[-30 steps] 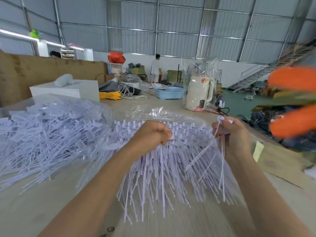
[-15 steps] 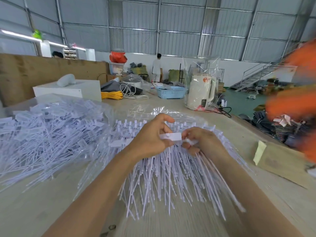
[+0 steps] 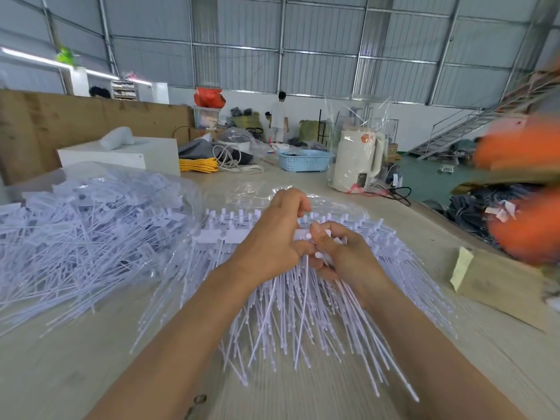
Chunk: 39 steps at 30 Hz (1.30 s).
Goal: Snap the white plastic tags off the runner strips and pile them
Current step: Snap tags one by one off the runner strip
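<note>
Tag snap in progress, mid-table.
L hand [image 3: 272,237] grips runner [image 3: 224,234]; R hand [image 3: 345,256] pinches one tag [image 3: 306,236] at its joint. Loose pile [image 3: 88,225] lies left. Risk: twisting w/o firm hold could bend the tail, or scatter tags beyond pile.

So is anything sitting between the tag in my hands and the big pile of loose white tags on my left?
Nothing visible blocks it. The left hand and right hand pinch a white plastic tag; only bare tabletop separates it from the loose-tag pile.
</note>
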### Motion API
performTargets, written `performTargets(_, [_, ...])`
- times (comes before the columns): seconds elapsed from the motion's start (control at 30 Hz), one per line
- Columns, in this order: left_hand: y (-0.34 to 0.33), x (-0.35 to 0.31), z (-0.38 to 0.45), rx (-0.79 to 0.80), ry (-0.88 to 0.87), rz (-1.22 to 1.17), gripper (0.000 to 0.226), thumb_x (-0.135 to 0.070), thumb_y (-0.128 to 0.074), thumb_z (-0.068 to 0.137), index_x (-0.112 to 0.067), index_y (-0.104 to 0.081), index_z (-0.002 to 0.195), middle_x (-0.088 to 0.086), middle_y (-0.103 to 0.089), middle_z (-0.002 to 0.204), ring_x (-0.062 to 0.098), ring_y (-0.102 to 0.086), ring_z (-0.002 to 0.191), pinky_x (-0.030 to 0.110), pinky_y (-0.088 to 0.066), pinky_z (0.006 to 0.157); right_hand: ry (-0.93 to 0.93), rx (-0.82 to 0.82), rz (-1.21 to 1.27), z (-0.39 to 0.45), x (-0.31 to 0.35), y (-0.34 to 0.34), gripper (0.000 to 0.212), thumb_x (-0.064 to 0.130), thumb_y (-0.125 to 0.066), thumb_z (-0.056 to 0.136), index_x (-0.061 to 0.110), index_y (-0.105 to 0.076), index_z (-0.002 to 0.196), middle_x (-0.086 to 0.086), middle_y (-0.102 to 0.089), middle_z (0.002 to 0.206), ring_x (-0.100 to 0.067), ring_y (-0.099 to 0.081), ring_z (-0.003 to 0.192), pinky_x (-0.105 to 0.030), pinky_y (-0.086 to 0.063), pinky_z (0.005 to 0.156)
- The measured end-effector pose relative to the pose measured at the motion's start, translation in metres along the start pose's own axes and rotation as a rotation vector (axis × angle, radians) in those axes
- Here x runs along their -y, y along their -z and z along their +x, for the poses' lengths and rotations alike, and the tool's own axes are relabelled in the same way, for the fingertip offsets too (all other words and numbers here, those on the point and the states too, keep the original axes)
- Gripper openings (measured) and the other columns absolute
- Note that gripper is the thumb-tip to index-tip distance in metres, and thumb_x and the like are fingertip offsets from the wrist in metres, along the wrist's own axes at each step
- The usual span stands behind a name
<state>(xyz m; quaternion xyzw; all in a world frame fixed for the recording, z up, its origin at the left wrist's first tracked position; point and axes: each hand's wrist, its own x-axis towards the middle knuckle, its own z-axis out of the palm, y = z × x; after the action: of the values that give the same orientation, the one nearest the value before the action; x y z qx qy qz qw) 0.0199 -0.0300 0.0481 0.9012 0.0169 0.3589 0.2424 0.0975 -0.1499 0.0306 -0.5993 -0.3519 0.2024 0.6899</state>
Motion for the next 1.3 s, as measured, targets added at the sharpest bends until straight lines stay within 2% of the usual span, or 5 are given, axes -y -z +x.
performTargets(0.2, [0.012, 0.001, -0.001, 0.0, 0.029, 0.397, 0.032, -0.055, -0.067, 0.076, -0.029, -0.06, 0.093, -0.012, -0.056, 0.081, 0.011, -0.05, 0.073, 0.028, -0.035, 0.071, 0.045, -0.108, 0.048, 0.001, 0.007, 0.003, 0.019, 0.02, -0.056, 0.094, 0.006, -0.056, 0.081, -0.002, -0.05, 0.053, -0.008, -0.043, 0.037, -0.013, -0.03, 0.036])
performTargets(0.6, [0.011, 0.0, -0.001, 0.111, 0.319, -0.206, 0.033, -0.023, -0.055, 0.092, -0.027, -0.06, 0.06, -0.016, -0.055, 0.051, -0.004, -0.045, 0.045, 0.027, -0.036, 0.068, 0.167, -0.161, -0.074, -0.001, 0.003, -0.004, 0.021, 0.02, -0.059, 0.092, 0.018, -0.062, 0.071, -0.001, -0.047, 0.061, -0.01, -0.045, 0.046, -0.018, -0.042, 0.045])
performTargets(0.83, [0.013, -0.002, 0.001, 0.14, 0.446, -0.532, 0.026, -0.005, -0.058, 0.087, -0.013, -0.066, 0.064, -0.006, -0.062, 0.059, 0.004, -0.059, 0.063, 0.021, -0.05, 0.072, 0.76, -0.197, -0.535, 0.002, -0.007, -0.003, 0.013, 0.004, -0.06, 0.085, 0.008, -0.066, 0.074, 0.01, -0.051, 0.079, 0.001, -0.049, 0.078, -0.009, -0.039, 0.072])
performTargets(1.1, [0.005, -0.004, 0.004, 0.11, 0.422, -0.455, 0.027, -0.012, -0.059, 0.09, -0.014, -0.064, 0.064, -0.013, -0.054, 0.049, 0.0, -0.05, 0.049, 0.024, -0.043, 0.07, 0.496, -0.224, -0.347, 0.004, -0.005, -0.002, 0.034, 0.0, -0.059, 0.088, 0.027, -0.06, 0.069, 0.004, -0.054, 0.077, -0.008, -0.051, 0.069, -0.027, -0.046, 0.06])
performTargets(1.3, [0.014, 0.003, -0.001, 0.034, 0.373, -0.312, 0.028, -0.017, -0.058, 0.092, -0.016, -0.066, 0.065, -0.006, -0.066, 0.066, 0.012, -0.06, 0.065, 0.025, -0.045, 0.072, 0.072, -0.651, 0.104, 0.004, 0.016, 0.066, 0.015, 0.017, -0.05, 0.097, 0.012, -0.063, 0.091, -0.001, -0.058, 0.071, -0.004, -0.05, 0.047, -0.014, -0.039, 0.041])
